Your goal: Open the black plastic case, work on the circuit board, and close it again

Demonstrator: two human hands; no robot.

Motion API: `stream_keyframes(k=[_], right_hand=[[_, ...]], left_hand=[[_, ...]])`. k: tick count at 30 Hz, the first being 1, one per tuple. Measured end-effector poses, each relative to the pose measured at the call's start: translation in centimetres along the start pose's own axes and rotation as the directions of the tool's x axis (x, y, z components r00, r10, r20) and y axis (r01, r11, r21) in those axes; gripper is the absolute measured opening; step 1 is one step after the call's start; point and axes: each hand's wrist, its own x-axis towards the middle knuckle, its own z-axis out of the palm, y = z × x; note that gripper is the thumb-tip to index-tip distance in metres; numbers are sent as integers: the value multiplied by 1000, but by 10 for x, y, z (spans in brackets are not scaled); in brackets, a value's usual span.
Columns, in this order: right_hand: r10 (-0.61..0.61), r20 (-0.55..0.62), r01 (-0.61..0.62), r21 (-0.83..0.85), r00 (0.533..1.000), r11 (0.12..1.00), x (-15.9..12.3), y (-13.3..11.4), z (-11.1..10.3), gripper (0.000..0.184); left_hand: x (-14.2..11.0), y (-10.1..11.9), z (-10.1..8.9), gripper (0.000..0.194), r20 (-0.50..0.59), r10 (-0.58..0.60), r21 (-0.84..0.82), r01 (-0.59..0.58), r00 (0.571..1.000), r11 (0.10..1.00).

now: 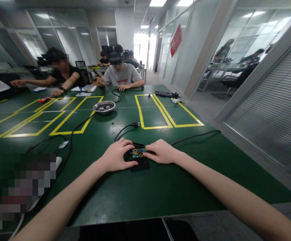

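A small green circuit board (pixel 138 153) with copper coils sits between my hands, low over the table. Black plastic case pieces (pixel 140 165) lie around it, one in front and one behind. My left hand (pixel 117 156) curves round the left side, its thumb on the front case piece and its fingers at the back one. At the board's right end my right hand (pixel 160 152) is closed, thumb and forefinger pinching the edge. The right hand's other fingers are curled and partly hidden. A black cable (pixel 195 136) runs off to the right from behind that hand.
A black power plug (pixel 135 124) on a cord lies beyond my hands. Farther off stands a metal bowl (pixel 104 107) holding small metal parts. Yellow tape (pixel 158 127) marks the green table (pixel 125 197). A power strip (pixel 58 164) is at left. Two people sit across.
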Motion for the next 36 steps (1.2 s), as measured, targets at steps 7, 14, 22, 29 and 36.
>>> stream_keyframes(k=[7, 14, 22, 29, 36], right_hand=[[13, -26, -13, -25, 1000, 1000, 4, -1, 1, 35], [74, 39, -71, -66, 997, 995, 10, -2, 5, 35], [130, 19, -127, -115, 991, 985, 11, -7, 3, 35], [-13, -171, 13, -1, 985, 1000, -3, -8, -4, 34], [-120, -19, 122, 110, 993, 986, -7, -19, -13, 28]], left_hand=[[-2, -2, 2, 64, 31, -20, -16, 20, 999, 1000], [-1, -5, 1, 60, 32, -44, 4, 44, 999, 999], [-3, -6, 4, 55, -82, -41, -41, 38, 996, 998], [-1, -4, -7, 37, -283, -118, -139, 81, 952, 987], [-3, 3, 0, 43, -47, -10, -96, 5, 999, 995]])
